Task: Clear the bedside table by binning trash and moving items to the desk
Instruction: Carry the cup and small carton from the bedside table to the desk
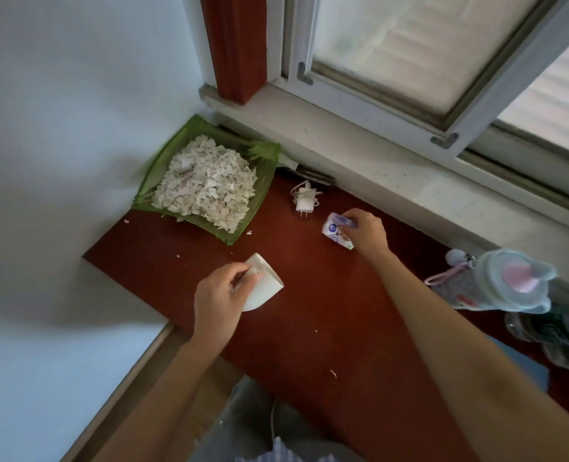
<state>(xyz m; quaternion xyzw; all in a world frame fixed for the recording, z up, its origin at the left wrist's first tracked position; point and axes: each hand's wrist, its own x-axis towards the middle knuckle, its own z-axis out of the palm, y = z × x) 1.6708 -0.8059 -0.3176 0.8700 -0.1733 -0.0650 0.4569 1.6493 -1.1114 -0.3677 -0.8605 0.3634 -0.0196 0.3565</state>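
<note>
Left grip [221, 295] curls round a flattened white paper cup [263, 283]; right grip [364, 231] pinches a small printed packet [334, 230] on the counter [326, 311].

The left hand [219, 295] covers part of the white paper cup [263, 285]. The right hand [364, 232] hides one end of the small printed packet [333, 228]; its print is unreadable. The water bottle [496, 281] is blurred. Clear items at right are cut by the edge. The table [326, 311] runs under the arms.

Pale blue wall [60, 95], window [426, 55] (daylit), red curtain [236, 45].
</note>
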